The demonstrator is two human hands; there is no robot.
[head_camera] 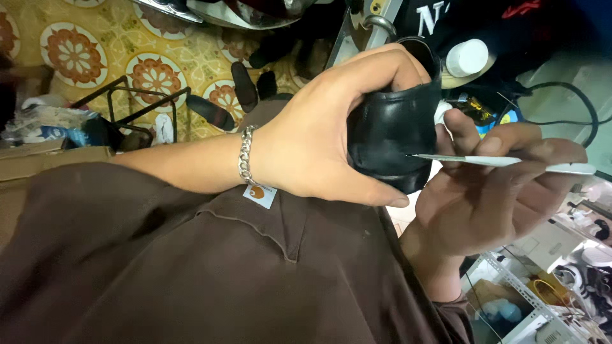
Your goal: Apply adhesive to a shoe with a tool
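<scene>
A black leather shoe (392, 137) is held in mid-air above the person's lap, gripped by the left hand (319, 137), whose thumb runs under the sole edge while the fingers curl over the top and into the opening. The right hand (491, 191) is closed loosely around a thin white-handled needle tool (503, 161), pinched between thumb and fingers, its metal tip touching the shoe's side near the seam. The leather looks smooth and somewhat glossy, likely a little slick, pliable in the upper but stiffer toward the sole; it appears light enough for 1 hand, and the firm sole edge and the rim of the opening look like the surest places to hold it. A silver chain bracelet (245, 155) circles the left wrist. Below the hands lies a brown garment (191, 267), carrying a small white square label with an orange mark (259, 194) just under the wrist. Beyond, the floor (95, 38) shows yellow tiles with round orange-and-white flower patterns, with dark sandals (243, 86) and a black wire stand (137, 102) on it. A white round cap (467, 57) sits near the shoe's top at right, and a black cable (577, 95) loops further right.
</scene>
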